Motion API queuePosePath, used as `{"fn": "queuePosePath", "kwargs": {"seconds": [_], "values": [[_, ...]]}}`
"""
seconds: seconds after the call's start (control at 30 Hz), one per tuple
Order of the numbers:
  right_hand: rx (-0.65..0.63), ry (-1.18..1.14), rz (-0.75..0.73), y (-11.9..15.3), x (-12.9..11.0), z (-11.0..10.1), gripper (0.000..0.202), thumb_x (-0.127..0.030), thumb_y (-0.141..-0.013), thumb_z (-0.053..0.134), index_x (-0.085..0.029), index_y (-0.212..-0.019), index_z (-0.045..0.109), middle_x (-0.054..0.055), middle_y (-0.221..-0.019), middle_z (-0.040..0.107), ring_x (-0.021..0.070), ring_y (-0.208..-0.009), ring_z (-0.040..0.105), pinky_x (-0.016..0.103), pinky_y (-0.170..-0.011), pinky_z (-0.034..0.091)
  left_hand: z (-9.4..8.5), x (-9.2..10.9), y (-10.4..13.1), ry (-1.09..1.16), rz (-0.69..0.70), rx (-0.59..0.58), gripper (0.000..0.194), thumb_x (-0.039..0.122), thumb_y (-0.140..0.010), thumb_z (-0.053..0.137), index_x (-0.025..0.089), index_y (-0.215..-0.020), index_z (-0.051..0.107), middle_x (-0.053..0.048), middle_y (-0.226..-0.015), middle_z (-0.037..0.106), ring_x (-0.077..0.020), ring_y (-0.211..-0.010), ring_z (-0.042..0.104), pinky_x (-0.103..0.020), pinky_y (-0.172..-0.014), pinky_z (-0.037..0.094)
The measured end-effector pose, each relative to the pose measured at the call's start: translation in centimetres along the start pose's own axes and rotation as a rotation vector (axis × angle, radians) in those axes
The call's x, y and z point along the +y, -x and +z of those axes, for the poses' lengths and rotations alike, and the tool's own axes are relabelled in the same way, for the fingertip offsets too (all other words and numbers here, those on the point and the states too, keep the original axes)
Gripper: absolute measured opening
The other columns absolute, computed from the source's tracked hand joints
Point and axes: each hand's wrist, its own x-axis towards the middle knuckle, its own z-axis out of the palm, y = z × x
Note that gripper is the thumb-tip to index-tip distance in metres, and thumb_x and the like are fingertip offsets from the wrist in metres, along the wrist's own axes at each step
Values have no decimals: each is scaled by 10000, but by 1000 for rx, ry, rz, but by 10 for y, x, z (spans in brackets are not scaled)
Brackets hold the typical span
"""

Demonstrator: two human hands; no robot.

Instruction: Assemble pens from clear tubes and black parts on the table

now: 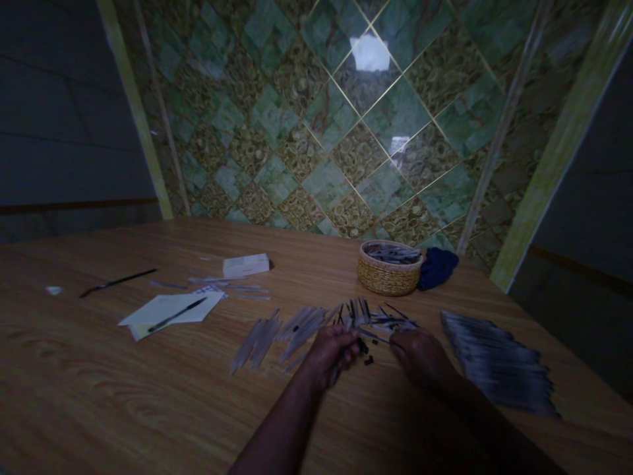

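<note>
Dark and slim, one rod point(380, 338), nearer than the round woven basket point(388, 277), is pinched in the right hand point(420, 356); the left hand's point(333, 353) grip is curled, its contents unclear. Left of the basket lie one oblong white box point(246, 266) and one pen point(178, 314) on paper point(200, 310).

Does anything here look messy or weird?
A little: black bits lie scattered between the left hand and right hand, and thin sticks behind them point different ways, unlike the tidy row on the right.
</note>
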Motion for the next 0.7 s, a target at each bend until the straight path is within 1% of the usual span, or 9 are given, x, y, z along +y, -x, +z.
{"fn": "queuePosePath", "kwargs": {"seconds": [0.07,0.2,0.27,0.33,0.43,0.5,0.57,0.63,0.7], "values": [[-2,-12,-33,4,-4,-3,250,-160,-883,406,-186,-790,637,48,-780,687,166,-771,607,256,-707,325,1,-2,-1,-11,-6,-3,251,297,-613,756,112,-619,586,-13,-491,617,-40,-302,420,-147,-298,231],[10,-29,-32,11,-12,-4,245,-159,-879,407,-191,-788,632,48,-775,687,163,-744,604,257,-688,330,1,-4,-3,-4,-8,28,253,286,-632,741,121,-592,553,-8,-475,605,-38,-292,413,-144,-289,209],[15,-87,-33,12,-13,-4,235,-155,-860,417,-194,-776,633,40,-773,687,157,-732,604,250,-664,336,0,-4,-2,19,-12,17,217,251,-637,734,119,-628,561,-15,-507,622,-39,-305,427,-141,-296,223],[35,-211,-21,13,-13,-5,227,-161,-831,430,-197,-752,640,28,-750,682,152,-709,602,245,-636,343,-1,-1,-1,48,-19,-16,180,200,-631,729,112,-665,576,-31,-539,639,-43,-326,450,-138,-308,245],[100,-551,96,11,-8,-7,179,-225,-767,485,-190,-687,641,23,-670,662,160,-650,590,248,-593,362,0,4,2,94,-21,-66,166,147,-623,731,107,-687,583,-39,-560,642,-48,-364,487,-128,-336,290],[134,-862,237,8,-6,-8,158,-308,-717,556,-178,-657,624,20,-580,634,165,-564,570,257,-549,375,2,6,5,123,-22,-89,171,136,-625,738,110,-692,583,-33,-566,640,-50,-390,506,-123,-360,323],[179,-1189,350,6,-5,-8,213,-380,-656,645,-171,-662,607,18,-526,621,163,-505,554,264,-523,388,6,8,8,147,-27,-109,186,125,-613,751,111,-707,591,-27,-578,643,-57,-421,528,-124,-383,354],[250,-1506,400,5,-8,-6,273,-403,-604,720,-172,-681,596,21,-545,640,163,-527,575,269,-551,419,9,8,10,168,-30,-133,218,119,-589,770,112,-730,604,-27,-588,653,-68,-446,551,-128,-399,373],[313,-1755,416,4,-11,-4,289,-391,-587,760,-178,-685,592,19,-586,658,164,-587,605,274,-607,449,13,7,12,171,-27,-166,251,130,-568,789,111,-749,616,-32,-595,666,-73,-446,558,-127,-394,364]]}}
